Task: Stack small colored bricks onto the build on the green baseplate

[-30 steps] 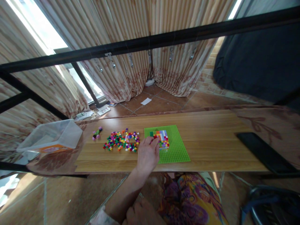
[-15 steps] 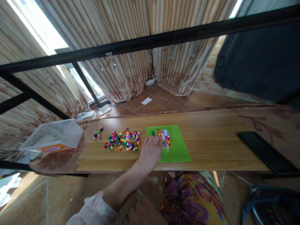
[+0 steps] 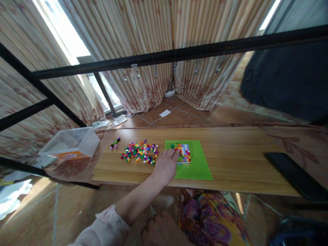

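Note:
My left hand (image 3: 166, 166) reaches in from the lower left over the left part of a green baseplate (image 3: 201, 164). Its fingers are bent and close together at the left edge of a block of small coloured bricks (image 3: 185, 150) built on the plate. Whatever the fingertips hold is hidden beneath them. Left of the hand, a loose pile of small coloured bricks (image 3: 138, 152) lies on the wooden board. Low in the picture, in shade near my lap, my right hand (image 3: 165, 230) rests with curled fingers, apart from the bricks.
A clear plastic bin (image 3: 74, 141) with an orange label stands left of the wooden board (image 3: 230, 153). A few joined bricks (image 3: 114, 142) lie near the board's left end. On the right is a black phone-like slab (image 3: 294, 176). A black metal rail (image 3: 179, 54) crosses beyond.
The whole view has shifted, so the board appears further right and lower. My left hand has moved slightly left over the baseplate, uncovering more of the built bricks. My right hand stays low.

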Demonstrator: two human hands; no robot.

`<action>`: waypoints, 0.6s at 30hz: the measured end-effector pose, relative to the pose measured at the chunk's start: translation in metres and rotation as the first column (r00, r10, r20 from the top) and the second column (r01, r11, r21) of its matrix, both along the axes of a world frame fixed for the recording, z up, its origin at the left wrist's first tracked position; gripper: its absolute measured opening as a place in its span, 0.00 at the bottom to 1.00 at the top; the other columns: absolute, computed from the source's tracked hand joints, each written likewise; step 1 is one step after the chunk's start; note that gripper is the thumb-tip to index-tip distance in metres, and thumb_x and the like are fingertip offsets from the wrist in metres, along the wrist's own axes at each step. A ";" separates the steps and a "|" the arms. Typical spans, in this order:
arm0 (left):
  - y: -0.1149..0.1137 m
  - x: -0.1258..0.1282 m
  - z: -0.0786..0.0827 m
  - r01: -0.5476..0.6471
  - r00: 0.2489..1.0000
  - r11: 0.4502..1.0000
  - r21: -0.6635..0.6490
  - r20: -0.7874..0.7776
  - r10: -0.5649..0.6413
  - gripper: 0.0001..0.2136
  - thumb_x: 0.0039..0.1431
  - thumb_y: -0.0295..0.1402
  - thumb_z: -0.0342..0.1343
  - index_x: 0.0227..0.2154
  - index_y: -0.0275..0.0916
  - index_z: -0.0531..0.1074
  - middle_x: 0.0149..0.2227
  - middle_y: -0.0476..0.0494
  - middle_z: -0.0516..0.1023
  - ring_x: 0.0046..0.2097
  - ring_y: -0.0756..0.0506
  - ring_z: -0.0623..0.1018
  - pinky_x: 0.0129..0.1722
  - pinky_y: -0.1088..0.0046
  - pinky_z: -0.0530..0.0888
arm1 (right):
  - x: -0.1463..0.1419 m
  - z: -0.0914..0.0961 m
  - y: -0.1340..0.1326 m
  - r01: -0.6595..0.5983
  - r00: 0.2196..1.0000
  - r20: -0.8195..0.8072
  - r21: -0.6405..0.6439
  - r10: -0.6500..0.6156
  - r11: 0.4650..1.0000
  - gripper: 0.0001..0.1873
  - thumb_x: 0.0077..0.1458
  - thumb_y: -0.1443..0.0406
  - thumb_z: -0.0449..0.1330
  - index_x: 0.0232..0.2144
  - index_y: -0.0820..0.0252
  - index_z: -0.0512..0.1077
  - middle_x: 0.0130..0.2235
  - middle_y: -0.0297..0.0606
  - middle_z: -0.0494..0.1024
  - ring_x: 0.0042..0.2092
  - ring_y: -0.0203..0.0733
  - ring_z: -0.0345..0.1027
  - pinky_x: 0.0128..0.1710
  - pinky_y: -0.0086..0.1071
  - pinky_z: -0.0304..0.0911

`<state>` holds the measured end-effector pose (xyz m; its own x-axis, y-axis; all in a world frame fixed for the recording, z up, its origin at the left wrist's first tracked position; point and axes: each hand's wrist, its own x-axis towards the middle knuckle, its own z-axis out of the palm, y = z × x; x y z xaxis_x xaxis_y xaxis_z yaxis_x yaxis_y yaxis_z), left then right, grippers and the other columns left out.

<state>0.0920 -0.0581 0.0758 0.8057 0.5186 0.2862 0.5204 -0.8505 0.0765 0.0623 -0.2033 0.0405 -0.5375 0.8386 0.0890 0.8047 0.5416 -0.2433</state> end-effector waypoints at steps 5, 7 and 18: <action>0.005 -0.046 -0.012 -0.188 0.928 0.967 -0.174 0.292 0.233 0.15 0.61 0.23 0.47 0.49 0.37 0.70 0.46 0.39 0.74 0.49 0.43 0.73 0.51 0.65 0.71 | 0.001 -0.007 -0.003 0.047 0.996 0.078 0.011 -0.048 0.999 0.11 0.56 0.71 0.55 0.22 0.63 0.71 0.23 0.41 0.75 0.25 0.38 0.65 0.27 0.31 0.61; 0.008 -0.072 -0.021 -0.280 0.887 0.925 -0.257 0.300 0.351 0.13 0.60 0.23 0.48 0.45 0.37 0.71 0.44 0.40 0.75 0.46 0.44 0.75 0.48 0.65 0.72 | 0.001 -0.009 -0.004 0.044 0.995 0.088 0.026 -0.046 0.999 0.12 0.57 0.70 0.55 0.22 0.62 0.70 0.23 0.40 0.74 0.25 0.38 0.65 0.27 0.31 0.61; 0.026 -0.112 -0.037 -0.459 0.838 0.834 -0.306 0.164 0.521 0.10 0.59 0.25 0.51 0.40 0.39 0.74 0.39 0.43 0.75 0.39 0.46 0.75 0.40 0.70 0.72 | -0.004 -0.023 -0.007 0.022 0.994 0.102 0.066 -0.029 0.998 0.12 0.56 0.70 0.56 0.21 0.60 0.68 0.21 0.36 0.72 0.23 0.37 0.64 0.23 0.29 0.57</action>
